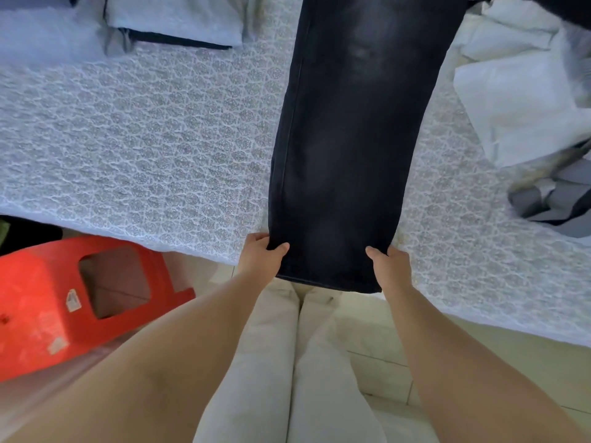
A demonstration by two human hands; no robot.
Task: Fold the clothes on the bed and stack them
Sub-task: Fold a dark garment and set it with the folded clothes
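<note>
Dark jeans (345, 148) flat on bed (144, 139); left hand (260, 254), right hand (391, 265) grip hem.

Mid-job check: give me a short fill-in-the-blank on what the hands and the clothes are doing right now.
1. Both hands hold the hem end of the dark ____, left hand and right hand at opposite edges.
2. The jeans lie stretched across the ____.
3. On the floor beside the bed stands a ____ stool.
4. The folded grey garment lies to the ____ of the jeans.

Missing words: jeans; bed; red; left
</note>
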